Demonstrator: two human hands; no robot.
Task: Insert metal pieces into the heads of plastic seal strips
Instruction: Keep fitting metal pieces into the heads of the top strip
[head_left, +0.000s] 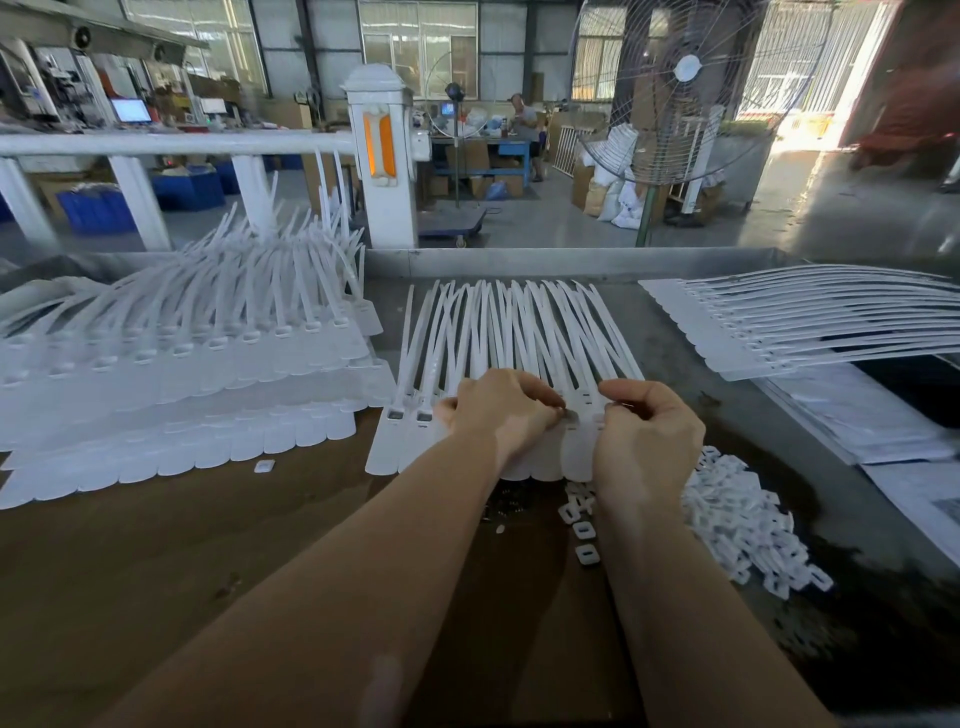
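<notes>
Working along the row of seal strips (519, 332) at the desk's (182, 545) middle.
My left hand (493, 415) and right hand (644, 431) curl over the strip heads; the left grip seems to pinch something small, the right I cannot tell.

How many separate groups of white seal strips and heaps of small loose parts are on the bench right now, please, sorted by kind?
Groups of seal strips: 3 (stacked rows on the left, the fanned row under both hands, the curved row on the right)
Heaps of small white plastic pieces: 1
Patches of small dark pieces: 1, too small to identify
Total: 5
</notes>
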